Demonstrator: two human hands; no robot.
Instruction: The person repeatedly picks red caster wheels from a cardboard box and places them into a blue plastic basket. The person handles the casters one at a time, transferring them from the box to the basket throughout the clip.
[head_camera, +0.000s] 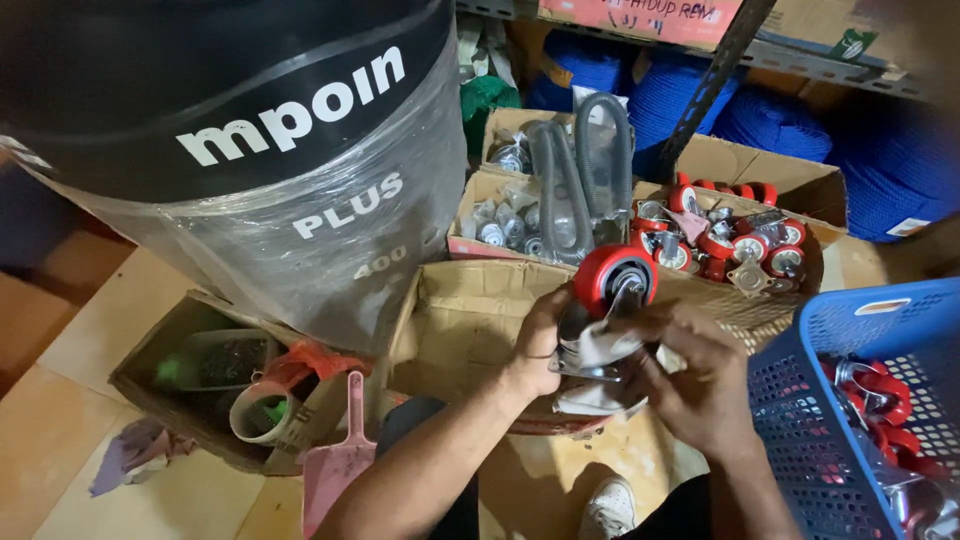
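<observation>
Head view, left to right: a large black plastic drum wrapped in clear film (240, 150) stands far left, a pink plastic scoop (345, 455) on the floor near it. At centre the left hand (535, 350) and right hand (695, 385) both close their grip on a red-wheeled metal caster (612, 290) with a white cloth (600, 345) against its bracket, over an open cardboard box (450, 320). Beyond, a box of red casters (735, 245) looks still full; the blue perforated plastic basket (850, 340) at right holds only a few, so most seem left.
</observation>
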